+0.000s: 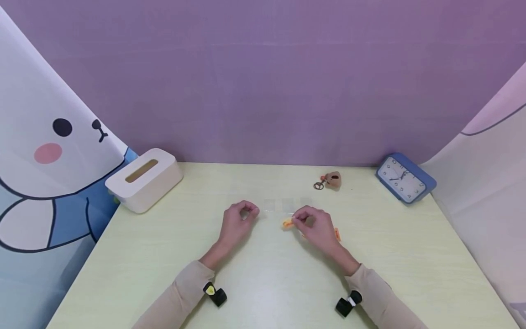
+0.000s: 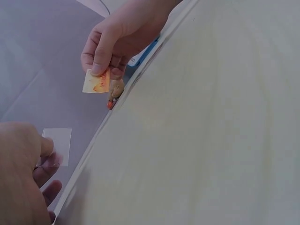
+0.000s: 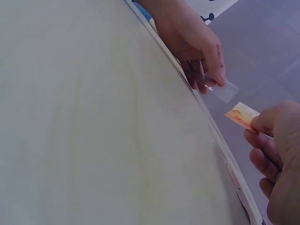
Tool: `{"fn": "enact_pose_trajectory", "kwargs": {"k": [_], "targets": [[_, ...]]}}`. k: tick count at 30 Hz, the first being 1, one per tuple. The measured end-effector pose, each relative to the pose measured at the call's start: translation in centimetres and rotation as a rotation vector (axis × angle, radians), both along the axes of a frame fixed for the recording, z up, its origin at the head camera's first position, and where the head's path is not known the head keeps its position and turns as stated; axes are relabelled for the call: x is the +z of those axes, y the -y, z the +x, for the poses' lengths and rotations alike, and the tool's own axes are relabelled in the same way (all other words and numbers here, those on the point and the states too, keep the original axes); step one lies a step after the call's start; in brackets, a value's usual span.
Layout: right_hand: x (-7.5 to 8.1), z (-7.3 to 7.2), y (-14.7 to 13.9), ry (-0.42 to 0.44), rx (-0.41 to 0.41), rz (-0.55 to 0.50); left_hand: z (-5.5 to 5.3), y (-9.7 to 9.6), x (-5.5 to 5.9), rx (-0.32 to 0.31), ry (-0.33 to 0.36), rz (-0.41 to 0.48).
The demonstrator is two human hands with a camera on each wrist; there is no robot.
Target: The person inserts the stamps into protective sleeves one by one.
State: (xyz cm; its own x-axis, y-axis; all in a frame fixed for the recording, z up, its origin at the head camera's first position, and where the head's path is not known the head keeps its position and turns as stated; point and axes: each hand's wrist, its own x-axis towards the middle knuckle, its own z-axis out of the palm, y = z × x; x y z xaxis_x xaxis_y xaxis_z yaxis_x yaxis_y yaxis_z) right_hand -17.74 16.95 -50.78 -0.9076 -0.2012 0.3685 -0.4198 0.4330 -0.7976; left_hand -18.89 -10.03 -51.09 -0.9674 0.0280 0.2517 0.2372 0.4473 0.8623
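My left hand (image 1: pixel 237 225) pinches a small clear plastic square, perhaps a little bag (image 2: pixel 63 140), between thumb and fingers. Opposite it, my right hand (image 1: pixel 319 228) pinches a small orange-and-yellow printed card (image 3: pixel 242 115) by one edge. A gap separates the card and the plastic. Beyond the hands, a few clear squares (image 1: pixel 287 204) lie in a row on the table. More orange printed material (image 1: pixel 338 234) shows beside the right hand and is partly hidden by it.
A white tissue box (image 1: pixel 144 180) stands at the back left of the pale table (image 1: pixel 263 283). Toward the back right lie a brown keychain figure (image 1: pixel 333 180) with a ring and a blue clock (image 1: pixel 406 178). A purple cloth (image 1: pixel 263 91) hangs behind.
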Motion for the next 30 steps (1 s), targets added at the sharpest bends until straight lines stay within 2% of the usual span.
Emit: {"fn": "enact_pose_trajectory", "kwargs": {"k": [6, 12, 22, 30], "targets": [[0.5, 0.2, -0.3, 0.101, -0.057, -0.065, 0.2, -0.3, 0.0, -0.035, -0.021, -0.005], [0.9, 0.4, -0.1, 0.137, -0.087, -0.121, 0.6, -0.6, 0.1, -0.069, -0.015, -0.004], [1.2, 0.2, 0.8, 0.087, -0.076, -0.161, 1.0, -1.2, 0.4, -0.112, -0.001, -0.001], [1.1, 0.1, 1.6, 0.046, -0.106, -0.147, 1.1, -1.3, 0.5, -0.123, -0.005, -0.010]]}}
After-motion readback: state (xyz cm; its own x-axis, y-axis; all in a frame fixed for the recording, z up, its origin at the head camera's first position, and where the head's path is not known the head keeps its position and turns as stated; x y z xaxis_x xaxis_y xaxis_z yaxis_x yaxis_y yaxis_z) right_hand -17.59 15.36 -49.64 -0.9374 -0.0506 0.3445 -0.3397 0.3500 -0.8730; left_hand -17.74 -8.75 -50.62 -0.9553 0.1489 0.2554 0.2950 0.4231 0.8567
